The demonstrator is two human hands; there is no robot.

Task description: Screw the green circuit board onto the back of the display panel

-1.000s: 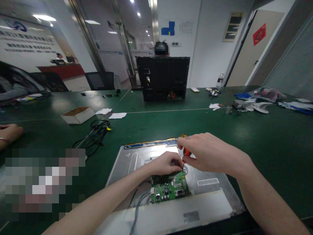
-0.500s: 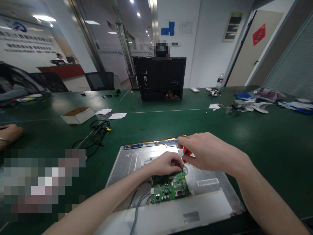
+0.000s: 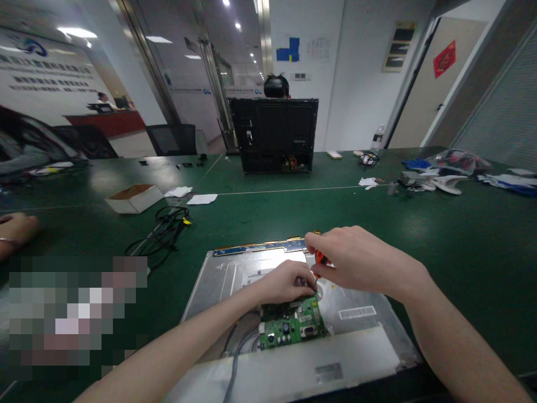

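A metal-backed display panel (image 3: 356,327) lies on the table in front of me, with a green circuit board (image 3: 293,323) at its middle. My right hand (image 3: 356,257) is wrapped round a screwdriver (image 3: 321,258) with an orange-red and black handle, held tilted, its tip down at the board's upper right corner. At that same corner the fingers of my left hand (image 3: 289,280) are pinched together beside the tip; whatever is between them is hidden. A grey cable (image 3: 237,358) runs from the board's left side toward me. A narrow blue strip board (image 3: 260,247) lines the panel's far edge.
Black cables (image 3: 168,229) lie coiled to the left, near an open white box (image 3: 134,198) and white papers (image 3: 202,199). A black monitor housing (image 3: 274,137) stands across the table before a seated person. Another person's hand (image 3: 19,229) rests at far left. Plastic bags (image 3: 457,161) and small parts lie far right.
Both hands stay at the board's corner. My left fingertips have shifted slightly right, closer around the screwdriver's tip.
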